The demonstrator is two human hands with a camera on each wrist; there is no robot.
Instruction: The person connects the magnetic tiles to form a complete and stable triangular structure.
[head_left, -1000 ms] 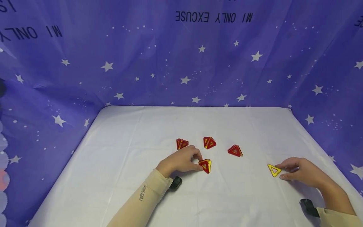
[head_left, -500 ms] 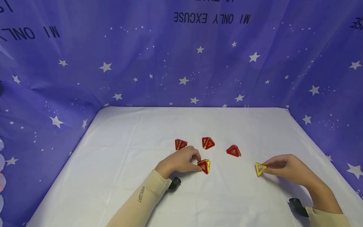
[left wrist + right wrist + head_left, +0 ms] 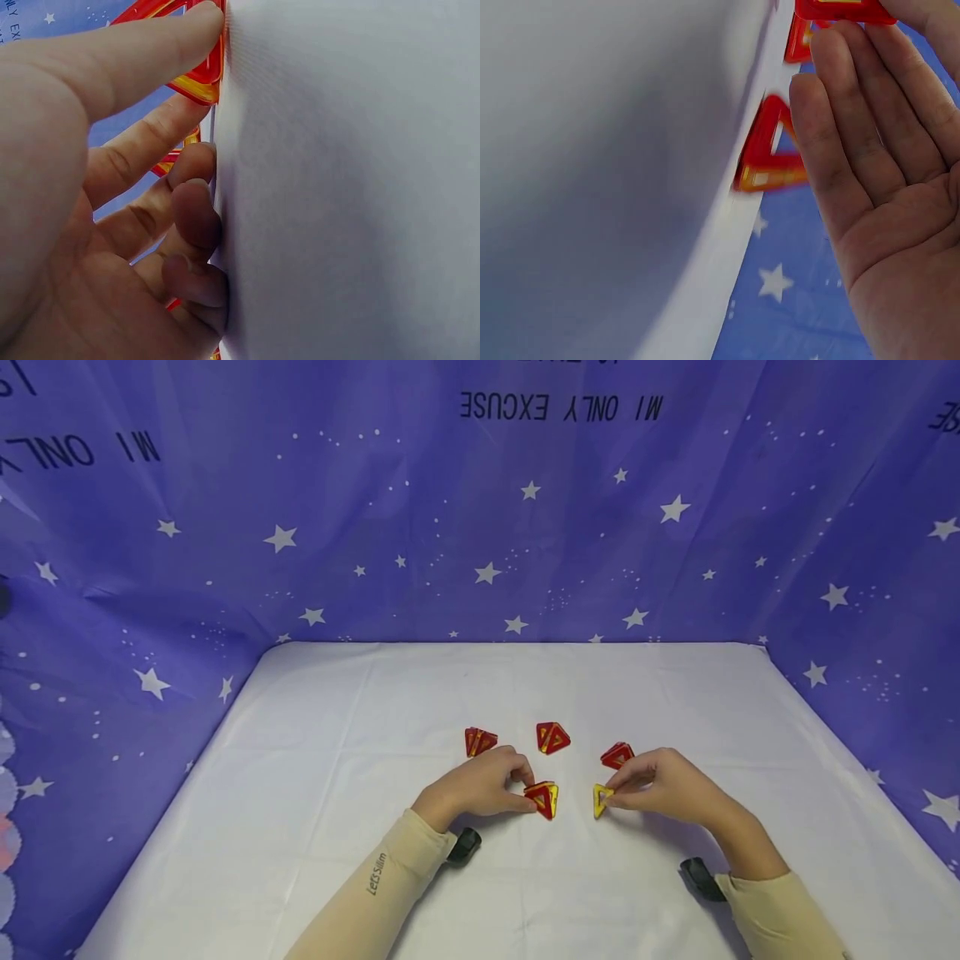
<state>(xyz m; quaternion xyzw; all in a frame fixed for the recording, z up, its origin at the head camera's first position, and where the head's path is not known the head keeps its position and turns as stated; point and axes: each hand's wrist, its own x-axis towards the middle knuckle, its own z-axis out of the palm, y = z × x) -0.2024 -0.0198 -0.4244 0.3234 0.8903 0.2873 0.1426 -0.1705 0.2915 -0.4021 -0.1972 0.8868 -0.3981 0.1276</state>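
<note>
My left hand [image 3: 480, 783] holds a partly built shape of red and yellow triangular magnetic tiles [image 3: 543, 802] steady on the table, thumb at its near left side. In the left wrist view, the thumb presses the red tile face [image 3: 208, 64] low against the white cloth while the other fingers curl behind. My right hand [image 3: 667, 787] pinches a single triangular magnetic tile [image 3: 602, 800], yellow side showing in the head view, a short gap right of that shape. In the right wrist view the pinched tile [image 3: 844, 10] shows a red edge at the top, with the other fingers extended.
Behind the hands stand three red-and-yellow tile shapes: one left [image 3: 480, 742], partly behind the left hand, one in the middle [image 3: 553, 737], and one right [image 3: 617, 754], beside the right fingers. White cloth covers the table [image 3: 375, 693]; a purple star-printed curtain [image 3: 420, 527] encloses it.
My right hand has carried the single tile leftward across the table, close to the shape under my left hand, turning it more edge-on. The left hand has stayed in place.
</note>
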